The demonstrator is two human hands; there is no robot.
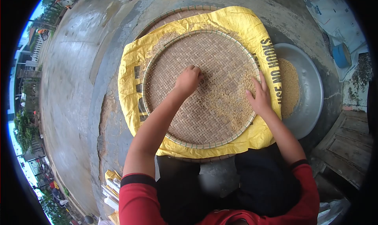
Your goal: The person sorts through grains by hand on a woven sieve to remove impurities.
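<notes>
Left hand (pixel 189 80): fingers curled down and knuckles up, tips on the weave of the round woven bamboo tray (pixel 197 120), near its centre. Can't tell if it's pinching anything. Right hand (pixel 260 99): released, fingers spread, palm flat on the tray's inner edge, to the right of the left hand. Loose tan unhusked rice grain (pixel 228 103) lies between the two hands and under the right one, thickest towards the right rim; the weave around the left hand is mostly bare. The tray sits on a yellow plastic sack with black lettering (pixel 236 22), which spreads out past the rim on all sides. The edge of a second, larger woven tray (pixel 173 16) pokes out from under the sack on the far side. Just right of the right hand is a grey metal basin (pixel 315 75) holding more grain (pixel 289 87), partly tucked under the sack edge. Everything rests on a cracked concrete floor (pixel 78 75). Weathered wooden boards (pixel 346 142) lie on the floor, further right.
</notes>
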